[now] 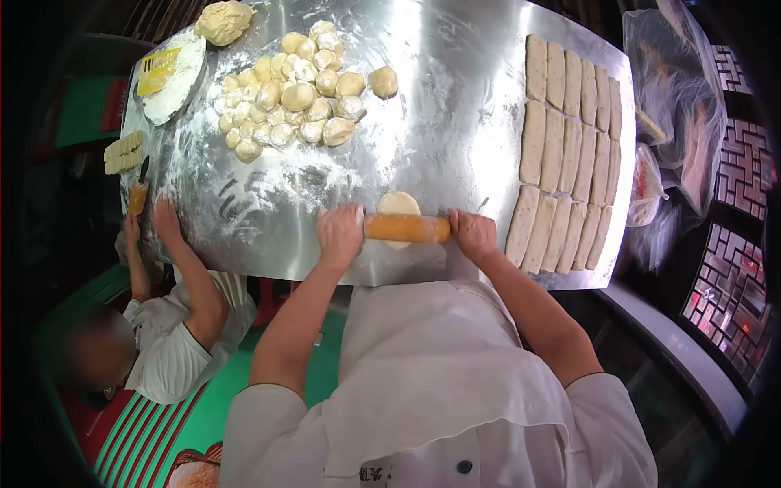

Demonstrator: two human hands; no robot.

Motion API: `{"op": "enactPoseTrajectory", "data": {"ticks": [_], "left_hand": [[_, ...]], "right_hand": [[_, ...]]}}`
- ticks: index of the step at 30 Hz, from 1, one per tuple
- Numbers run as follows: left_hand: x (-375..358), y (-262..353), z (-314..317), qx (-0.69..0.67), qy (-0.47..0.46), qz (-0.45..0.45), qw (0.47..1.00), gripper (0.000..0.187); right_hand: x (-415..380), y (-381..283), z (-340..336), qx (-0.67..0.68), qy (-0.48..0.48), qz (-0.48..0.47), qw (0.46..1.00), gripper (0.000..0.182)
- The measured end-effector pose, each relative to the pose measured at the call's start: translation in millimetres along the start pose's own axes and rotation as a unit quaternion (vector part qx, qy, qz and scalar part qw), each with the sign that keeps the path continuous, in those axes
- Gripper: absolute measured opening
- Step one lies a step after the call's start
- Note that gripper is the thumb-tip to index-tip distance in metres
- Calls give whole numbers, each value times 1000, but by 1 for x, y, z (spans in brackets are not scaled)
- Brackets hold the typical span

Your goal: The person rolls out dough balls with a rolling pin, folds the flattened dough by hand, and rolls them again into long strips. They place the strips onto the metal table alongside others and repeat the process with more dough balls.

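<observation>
A wooden rolling pin (407, 228) lies across a flattened round of dough (397, 203) near the front edge of the steel table. My left hand (340, 233) is closed around the pin's left handle. At the other end, my right hand (473, 233) grips the right handle. The dough round shows above and a little below the pin; its middle is hidden. Beyond my left hand sits a heap of floured dough balls (298, 96), with one dough ball (384, 81) apart on its right.
Rows of long dough strips (556, 154) cover the table's right side. At the far left are a plate of flour (181, 89) with a yellow scraper (157, 71), and a large dough lump (224, 22). A co-worker (175, 325) at the left handles another rolling pin (138, 198).
</observation>
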State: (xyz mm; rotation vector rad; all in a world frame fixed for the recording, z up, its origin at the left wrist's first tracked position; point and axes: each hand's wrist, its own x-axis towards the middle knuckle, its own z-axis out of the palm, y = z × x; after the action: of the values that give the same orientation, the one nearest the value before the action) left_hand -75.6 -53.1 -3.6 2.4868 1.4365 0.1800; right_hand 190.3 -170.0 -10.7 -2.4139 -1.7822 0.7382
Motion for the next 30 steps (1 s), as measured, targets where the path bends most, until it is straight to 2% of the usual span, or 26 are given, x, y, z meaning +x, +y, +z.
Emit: {"op": "enactPoseTrajectory", "data": {"ticks": [2,3,5,6,7,8,9,10,13,14,15,17,19,21,23,24,26,27,29,30], "left_hand": [[55,-6,4,42,-55,-68,995,24],[57,-5,6,42,-53,-67,995,24],[66,-3,6,-45,16,-53,997,23],[53,-1,7,-27,-26,-75,996,21],[44,6,-1,-24,-21,-73,997,21],[33,17,-10,-84,-65,-114,988,21],[25,24,-12,-144,-113,-157,970,25],[20,26,-1,-230,-87,-134,960,36],[29,57,8,-164,-70,-147,973,43],[41,58,2,-182,-172,-219,943,40],[45,57,1,-182,-170,-218,944,40],[47,46,-5,-102,-210,-132,963,35],[48,7,4,-121,-115,-156,974,30],[57,-45,-1,-77,-5,-232,970,33],[59,-91,-14,-15,114,-278,954,31],[60,-105,-23,-14,117,-280,953,31],[61,-119,-45,-106,200,-263,938,24],[58,-111,-53,-104,199,-264,938,24],[47,-70,-69,-200,214,-160,943,20],[39,-42,-79,-192,146,-168,956,22]], "right_hand": [[61,2,-21,-9,44,-15,999,35],[79,4,-28,-13,74,-28,997,33],[71,-1,-36,-28,47,-47,997,31],[63,-2,-39,-43,17,-61,997,28],[42,8,-25,-95,13,-124,988,23],[20,10,-16,-63,-25,-90,994,20],[-1,19,3,-15,36,-128,991,22],[-17,18,6,10,45,-121,992,26],[-26,14,2,29,54,-119,991,33],[-27,13,1,26,44,-123,991,36],[-26,12,-6,25,46,-124,991,36],[-23,10,-19,0,22,-162,987,36],[-26,10,-31,2,18,-147,989,36],[-33,15,-33,3,13,-129,992,36],[-39,24,-32,-19,-16,-34,999,38],[-41,30,-30,-19,-15,-38,999,38],[-48,43,-22,33,23,50,998,53],[-50,46,-21,34,21,49,998,53],[-53,52,-20,59,112,60,990,53],[-51,58,-20,59,113,60,990,53]]}}
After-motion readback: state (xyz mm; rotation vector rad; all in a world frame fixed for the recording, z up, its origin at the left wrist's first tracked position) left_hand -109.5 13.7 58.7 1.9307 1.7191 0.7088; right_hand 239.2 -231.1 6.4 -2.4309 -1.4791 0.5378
